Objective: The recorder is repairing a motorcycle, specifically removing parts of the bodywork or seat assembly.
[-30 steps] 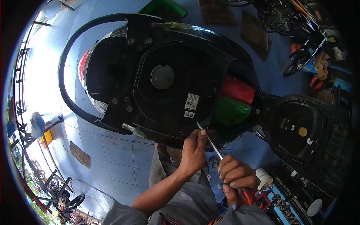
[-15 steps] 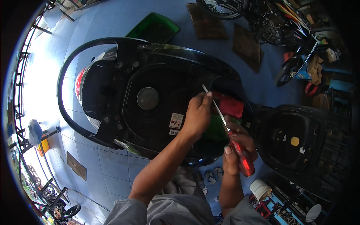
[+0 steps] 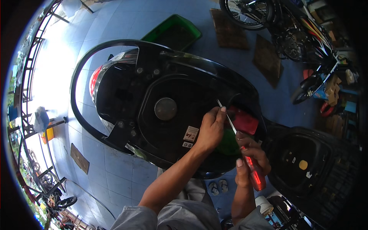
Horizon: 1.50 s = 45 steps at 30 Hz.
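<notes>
An opened scooter (image 3: pixel 184 67) lies across the person's front, with a round silver cap (image 3: pixel 165 109) set in its black panel (image 3: pixel 193 103). Since a second ago, the screwdriver (image 3: pixel 232 125) has moved: its tip was to the right of the cap and nearer the person, by the scooter's near edge; now it is right of the cap and slightly farther from the person than it. That appears to put the work deeper over the body, at the left edge of the bay (image 3: pixel 245 102).

The left hand (image 3: pixel 211 130), right of the cap and a little nearer the person, pinches the shaft just behind the tip. The right hand (image 3: pixel 253 151), farther right and nearer still, has its fingers curled around the red handle, thumb along one side. Whether the tip touches anything, I cannot tell.

Right of the cap, past the tip, the bay holds a red bundle (image 3: pixel 244 122) and a green bundle (image 3: pixel 229 143), both close under the shaft. Far right of the cap, the raised seat (image 3: pixel 285 145) bounds that side. The likeliest room to move is leftward, over the panel between tip and cap; beyond the cap, the rail (image 3: pixel 74 92) curves round.
</notes>
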### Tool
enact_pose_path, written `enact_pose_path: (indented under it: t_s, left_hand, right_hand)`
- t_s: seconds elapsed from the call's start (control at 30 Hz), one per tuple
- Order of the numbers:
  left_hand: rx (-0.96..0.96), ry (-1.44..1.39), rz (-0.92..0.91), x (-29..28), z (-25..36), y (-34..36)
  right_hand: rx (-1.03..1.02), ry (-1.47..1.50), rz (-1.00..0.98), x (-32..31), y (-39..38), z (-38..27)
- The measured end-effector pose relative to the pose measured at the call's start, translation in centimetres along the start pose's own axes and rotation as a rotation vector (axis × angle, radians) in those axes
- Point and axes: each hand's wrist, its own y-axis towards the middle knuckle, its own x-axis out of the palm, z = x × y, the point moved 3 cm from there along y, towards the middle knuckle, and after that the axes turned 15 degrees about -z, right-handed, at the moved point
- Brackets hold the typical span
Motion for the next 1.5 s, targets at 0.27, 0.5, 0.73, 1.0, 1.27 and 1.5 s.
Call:
enact_pose_path:
  t_s: [0.27,0.5,0.73,1.0,1.27,1.5]
  left_hand:
    - [-0.038,-0.096,0.045,-0.5,-0.4,0.7]
    - [0.232,0.709,0.301,-1.0,2.4,-1.4]
    - [0.264,1.194,0.32,-1.8,6.2,0.3]
    - [0.575,1.106,0.468,-3.3,5.8,-1.6]
    - [0.647,1.025,0.486,-5.7,5.4,-0.9]
    - [0.585,0.831,0.466,-6.2,7.2,-1.0]
  right_hand:
    - [-0.01,-0.022,-0.028,-0.5,2.8,-1.0]
    - [0.001,0.152,0.217,-4.0,-0.1,-1.1]
    - [-0.098,0.418,0.325,-2.9,-0.5,-0.2]
    - [-0.178,0.345,-0.023,3.8,8.8,1.7]
    - [-0.086,0.285,-0.044,5.9,11.2,1.0]
    - [0.044,0.114,-0.17,6.6,16.2,-2.3]
